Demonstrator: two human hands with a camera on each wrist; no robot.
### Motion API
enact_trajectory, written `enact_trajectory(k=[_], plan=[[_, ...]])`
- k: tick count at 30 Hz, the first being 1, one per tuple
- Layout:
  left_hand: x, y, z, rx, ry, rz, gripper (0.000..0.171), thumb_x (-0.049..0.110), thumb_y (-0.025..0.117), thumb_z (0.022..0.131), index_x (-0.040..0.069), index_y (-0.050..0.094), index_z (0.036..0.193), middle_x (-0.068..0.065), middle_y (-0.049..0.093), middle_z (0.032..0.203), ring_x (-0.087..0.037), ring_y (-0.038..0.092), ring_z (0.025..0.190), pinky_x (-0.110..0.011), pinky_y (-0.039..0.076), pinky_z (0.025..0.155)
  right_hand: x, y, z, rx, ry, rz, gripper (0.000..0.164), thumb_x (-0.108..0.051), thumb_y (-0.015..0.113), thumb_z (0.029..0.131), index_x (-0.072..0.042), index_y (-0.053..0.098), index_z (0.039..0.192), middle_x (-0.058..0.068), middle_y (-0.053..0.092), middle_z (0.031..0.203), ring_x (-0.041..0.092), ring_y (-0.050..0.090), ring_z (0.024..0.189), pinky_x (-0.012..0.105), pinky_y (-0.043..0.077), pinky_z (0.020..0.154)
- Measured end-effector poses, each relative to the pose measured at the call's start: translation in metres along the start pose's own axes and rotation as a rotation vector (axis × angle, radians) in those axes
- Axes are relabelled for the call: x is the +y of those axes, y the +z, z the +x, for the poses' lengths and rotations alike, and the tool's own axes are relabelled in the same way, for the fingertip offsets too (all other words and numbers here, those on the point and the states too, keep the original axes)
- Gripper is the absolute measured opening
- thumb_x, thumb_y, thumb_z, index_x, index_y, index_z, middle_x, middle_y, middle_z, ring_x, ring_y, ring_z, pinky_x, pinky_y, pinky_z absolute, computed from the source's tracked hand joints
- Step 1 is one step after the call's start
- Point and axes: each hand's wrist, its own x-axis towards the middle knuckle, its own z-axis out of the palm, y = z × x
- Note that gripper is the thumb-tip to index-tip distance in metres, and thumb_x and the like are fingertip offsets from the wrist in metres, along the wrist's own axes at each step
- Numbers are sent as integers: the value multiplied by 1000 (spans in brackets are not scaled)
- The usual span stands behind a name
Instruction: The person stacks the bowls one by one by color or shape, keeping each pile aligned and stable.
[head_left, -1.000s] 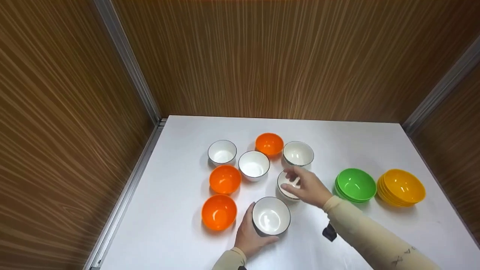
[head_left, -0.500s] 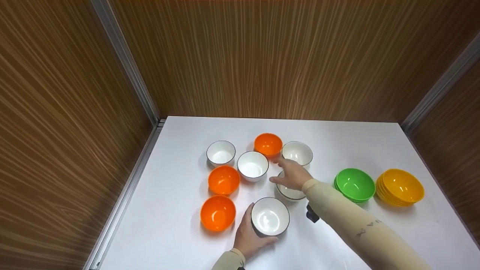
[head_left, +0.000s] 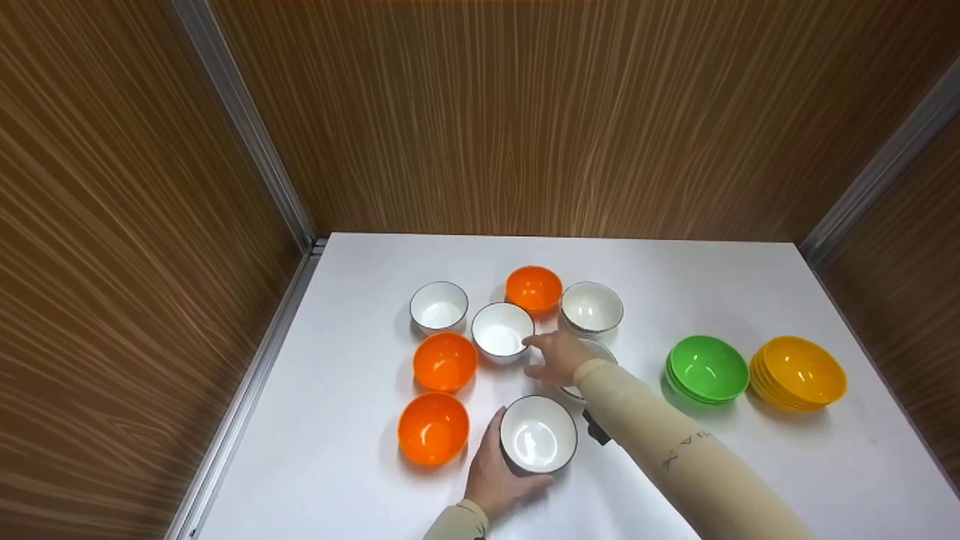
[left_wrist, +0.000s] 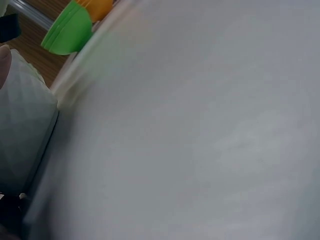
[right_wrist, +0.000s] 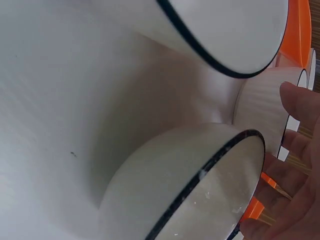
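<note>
My left hand (head_left: 496, 474) grips a white bowl (head_left: 538, 435) with a dark rim at the near middle of the table, fingers round its left side and thumb in front. In the left wrist view that bowl's faceted side (left_wrist: 25, 120) shows at the left edge. My right hand (head_left: 559, 358) reaches left over another white bowl (head_left: 602, 352), partly hidden by hand and sleeve. Its fingers are loosely spread, the fingertips right at the rim of the middle white bowl (head_left: 501, 331). The right wrist view shows this hand (right_wrist: 295, 185) with nothing pinched in it.
Orange bowls stand at the left (head_left: 445, 362), near left (head_left: 433, 429) and back (head_left: 533, 289). More white bowls sit at back left (head_left: 439, 306) and back right (head_left: 592, 307). Green bowls (head_left: 707, 369) and yellow bowls (head_left: 802, 373) are stacked at the right. Wood-grain walls (head_left: 480, 112) enclose the table.
My right hand has moved left from over the right-hand white bowl to the rim of the middle one. The left hand keeps its hold on the near white bowl.
</note>
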Motion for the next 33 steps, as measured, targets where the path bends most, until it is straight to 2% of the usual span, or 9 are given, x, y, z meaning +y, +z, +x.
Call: enact_trajectory(k=[5, 10, 17, 22, 25, 28, 33], plan=[[0, 1, 0, 6, -4, 10, 126, 71, 73, 46, 11, 21, 144, -1, 39, 138, -15, 41, 122, -33, 35, 101, -1, 3, 0, 1, 42, 15, 52, -40, 68, 79, -22, 55, 126, 1, 59, 121, 23, 51, 113, 43, 38, 98], [-1, 0, 0, -3, -9, 10, 125, 71, 73, 46, 12, 20, 144, -1, 37, 139, -15, 40, 122, -33, 34, 101, 0, 3, -4, 18, 34, 10, 51, -40, 69, 78, -20, 57, 123, 1, 55, 125, 21, 47, 118, 41, 34, 101], [0, 0, 0, -11, -19, 6, 126, 71, 73, 46, 11, 21, 144, -1, 37, 140, -15, 39, 123, -33, 33, 102, 2, 1, -9, 23, 67, -12, 47, -45, 71, 74, -21, 61, 113, 2, 52, 127, 24, 47, 115, 42, 37, 99], [-1, 0, -1, 12, 14, 8, 126, 70, 73, 46, 8, 21, 143, -4, 39, 138, -17, 41, 121, -35, 36, 100, 3, -2, -11, 21, 58, -14, 41, -47, 72, 72, -16, 64, 97, 11, 44, 134, 30, 37, 124, 49, 27, 104], [-1, 1, -1, 13, 20, 10, 126, 69, 74, 46, 8, 21, 143, -4, 39, 138, -17, 42, 121, -36, 36, 100, 2, -4, -12, 18, 55, -22, 43, -50, 72, 71, -14, 64, 92, 13, 40, 137, 30, 31, 128, 52, 21, 106], [-1, 1, -1, 13, 20, 14, 126, 69, 74, 46, 8, 21, 143, -3, 39, 138, -17, 42, 121, -36, 36, 100, 1, -6, -11, 10, 80, -11, 55, -53, 72, 69, -13, 60, 104, 11, 40, 137, 29, 32, 128, 52, 22, 105], [-1, 1, -1, 23, 29, 18, 125, 70, 73, 47, 10, 22, 143, -2, 40, 137, -16, 42, 120, -35, 36, 99, -1, -5, -3, 24, 111, 36, 89, -57, 74, 63, -16, 40, 134, 9, 37, 139, 32, 35, 125, 53, 28, 102]])
